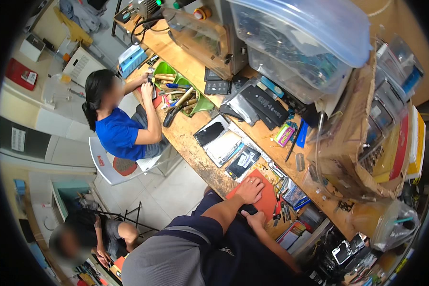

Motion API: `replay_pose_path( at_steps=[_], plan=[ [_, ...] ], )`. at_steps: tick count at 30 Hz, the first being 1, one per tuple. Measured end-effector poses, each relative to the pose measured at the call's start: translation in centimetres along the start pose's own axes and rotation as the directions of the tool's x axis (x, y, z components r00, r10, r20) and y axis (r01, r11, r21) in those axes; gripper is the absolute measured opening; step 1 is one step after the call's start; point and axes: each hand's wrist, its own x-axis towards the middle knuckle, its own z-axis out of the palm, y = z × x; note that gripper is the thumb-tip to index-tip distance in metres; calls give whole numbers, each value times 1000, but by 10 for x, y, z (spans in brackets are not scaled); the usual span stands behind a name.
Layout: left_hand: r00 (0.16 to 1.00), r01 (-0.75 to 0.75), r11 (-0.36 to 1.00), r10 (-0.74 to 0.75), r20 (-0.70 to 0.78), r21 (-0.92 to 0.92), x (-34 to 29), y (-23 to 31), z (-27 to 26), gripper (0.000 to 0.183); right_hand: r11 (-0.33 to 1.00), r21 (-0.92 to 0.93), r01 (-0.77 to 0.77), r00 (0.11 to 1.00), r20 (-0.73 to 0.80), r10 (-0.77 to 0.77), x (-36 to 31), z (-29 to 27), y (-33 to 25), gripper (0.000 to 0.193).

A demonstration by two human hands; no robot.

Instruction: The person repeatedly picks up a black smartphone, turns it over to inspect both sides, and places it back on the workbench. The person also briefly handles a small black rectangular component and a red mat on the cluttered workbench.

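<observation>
Resting half-curled left hand [251, 190], unclear whether gripping, on orange mat [268, 203]; clasping black device [248, 209] with right hand [256, 220], between both.

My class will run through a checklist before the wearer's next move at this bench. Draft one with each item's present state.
1. Left hand on the work surface: ok; the left hand rests on the orange mat.
2. Right hand at the piece: ok; the right hand touches a dark flat object.
3. Firm hold on that object: cannot tell; the grip is partly hidden.
4. Tools near: likely ok; small tools lie beside the mat.
5. Bench uncluttered around the mat: not ok; a dark device with a white label lies close by.
6. Co-worker's hands away: ok; they are by the green tray.
</observation>
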Motion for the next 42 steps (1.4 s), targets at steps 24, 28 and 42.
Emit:
replay_pose_path(
  at_steps=[24,28,42],
  plan=[
    [701,675,736,-660,-270,-46,-3,34,3,44,903,420,87,770,546,-329,35,-7,33,53],
    [674,690,717,-685,-276,-93,-2,41,8,47,910,399,110,798,511,-320,30,-10,25,46],
    [692,676,737,-632,-349,6,-3,31,21,43,957,-225,181,941,324,-102,14,-22,1,85]
  ],
)
